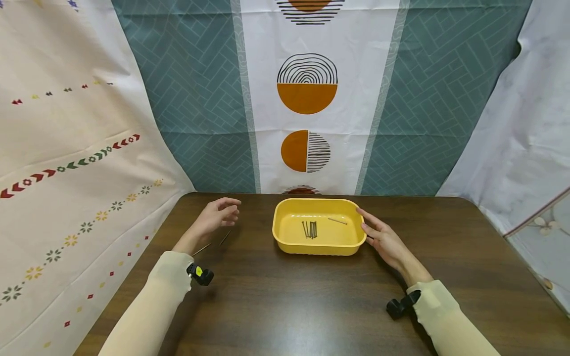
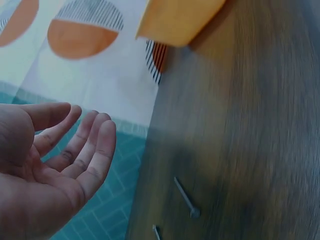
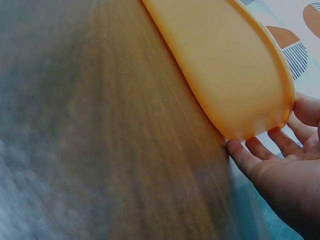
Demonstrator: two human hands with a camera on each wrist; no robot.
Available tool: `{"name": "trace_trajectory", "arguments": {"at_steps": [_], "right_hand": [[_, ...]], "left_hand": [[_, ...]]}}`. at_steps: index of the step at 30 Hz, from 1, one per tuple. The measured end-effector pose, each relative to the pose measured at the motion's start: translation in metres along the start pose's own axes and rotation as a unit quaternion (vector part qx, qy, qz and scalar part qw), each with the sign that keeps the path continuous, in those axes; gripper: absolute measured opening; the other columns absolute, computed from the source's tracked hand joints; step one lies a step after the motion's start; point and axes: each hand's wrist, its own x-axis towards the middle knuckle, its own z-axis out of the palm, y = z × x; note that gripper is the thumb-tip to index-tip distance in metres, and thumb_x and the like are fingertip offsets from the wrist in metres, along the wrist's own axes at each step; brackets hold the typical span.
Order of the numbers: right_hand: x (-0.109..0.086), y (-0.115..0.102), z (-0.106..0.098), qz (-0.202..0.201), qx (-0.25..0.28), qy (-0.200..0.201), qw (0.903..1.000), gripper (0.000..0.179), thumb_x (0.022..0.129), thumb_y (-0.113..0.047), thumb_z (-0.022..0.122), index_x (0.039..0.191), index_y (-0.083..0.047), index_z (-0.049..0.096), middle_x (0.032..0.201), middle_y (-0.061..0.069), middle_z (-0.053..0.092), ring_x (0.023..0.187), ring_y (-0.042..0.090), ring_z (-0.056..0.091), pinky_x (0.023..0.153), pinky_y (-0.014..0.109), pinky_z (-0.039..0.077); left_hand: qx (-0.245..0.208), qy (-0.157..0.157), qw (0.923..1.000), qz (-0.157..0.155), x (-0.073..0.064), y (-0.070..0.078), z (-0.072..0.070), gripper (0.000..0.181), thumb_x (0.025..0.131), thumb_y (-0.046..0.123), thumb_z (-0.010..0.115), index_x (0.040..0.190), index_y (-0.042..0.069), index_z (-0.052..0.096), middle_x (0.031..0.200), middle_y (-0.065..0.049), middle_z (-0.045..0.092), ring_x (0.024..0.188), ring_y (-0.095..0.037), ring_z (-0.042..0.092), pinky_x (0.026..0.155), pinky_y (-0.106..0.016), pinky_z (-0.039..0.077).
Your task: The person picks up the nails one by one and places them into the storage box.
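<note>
A yellow plastic tray (image 1: 318, 249) stands on the brown table, its long side toward me. Several dark nails (image 1: 313, 230) lie grouped left of centre inside it, and a single nail (image 1: 337, 221) rests apart on the right. My right hand (image 1: 386, 243) touches the tray's right end, fingers spread along the outer wall (image 3: 250, 131) and thumb at the rim. Left of the tray, my left hand (image 1: 219, 216) hovers over the table with loosely bent fingers and holds nothing. Two loose nails lie below it, one nearer (image 1: 202, 249) and one farther (image 1: 224, 238).
The dark wooden table (image 1: 285, 306) ends at a back edge just behind the tray. A patterned cloth (image 1: 307, 99) hangs behind it, with more cloth at the left (image 1: 89, 198) and right (image 1: 525, 148) sides. Each wrist wears a small black camera.
</note>
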Motion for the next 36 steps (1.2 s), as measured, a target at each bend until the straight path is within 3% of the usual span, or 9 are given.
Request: {"name": "trace_trajectory", "arguments": {"at_steps": [6,17,21,27,36], "right_hand": [[0.000,0.001,-0.001,-0.008,-0.005,-0.004,0.9999,0.061,0.114,-0.019,0.043,0.167,-0.007,0.016,0.173,0.018,0.004,0.152,0.034,0.024,0.103,0.020,0.048],[0.002,0.003,-0.001,0.004,-0.001,0.002,1.0000,0.060,0.114,-0.018,0.043,0.167,-0.009,0.018,0.174,0.014,0.006,0.153,0.035,0.024,0.104,0.020,0.048],[0.001,0.002,-0.001,0.004,-0.003,0.003,1.0000,0.060,0.114,-0.018,0.043,0.167,-0.009,0.018,0.174,0.013,0.006,0.154,0.036,0.022,0.103,0.020,0.048],[0.001,0.002,-0.001,0.006,0.001,0.005,1.0000,0.060,0.113,-0.017,0.044,0.167,-0.009,0.018,0.174,0.012,0.007,0.154,0.036,0.021,0.103,0.019,0.048],[0.002,0.003,-0.002,0.003,-0.003,0.002,1.0000,0.061,0.113,-0.019,0.045,0.167,-0.009,0.018,0.174,0.012,0.006,0.155,0.036,0.020,0.103,0.019,0.048]], "left_hand": [[0.007,0.004,0.9999,-0.010,-0.004,-0.008,-0.013,0.039,0.111,0.015,0.051,0.143,-0.007,0.052,0.119,-0.022,0.063,0.104,-0.030,0.068,0.088,-0.034,0.060],[0.041,-0.013,0.9984,-0.035,-0.006,-0.016,-0.023,0.043,0.112,0.014,0.049,0.146,-0.011,0.047,0.131,-0.036,0.058,0.115,-0.043,0.064,0.094,-0.041,0.058],[0.085,-0.020,0.9949,-0.049,-0.005,-0.020,-0.024,0.041,0.109,0.010,0.051,0.143,-0.012,0.050,0.125,-0.033,0.063,0.109,-0.038,0.068,0.092,-0.041,0.059],[0.135,-0.032,0.9880,-0.068,-0.004,-0.025,-0.023,0.037,0.108,0.008,0.054,0.140,-0.010,0.054,0.115,-0.026,0.069,0.098,-0.028,0.070,0.081,-0.030,0.059],[0.182,-0.021,0.9812,-0.061,-0.004,-0.035,-0.020,0.032,0.107,0.007,0.055,0.133,-0.010,0.060,0.108,-0.022,0.073,0.092,-0.023,0.070,0.072,-0.024,0.055]]}}
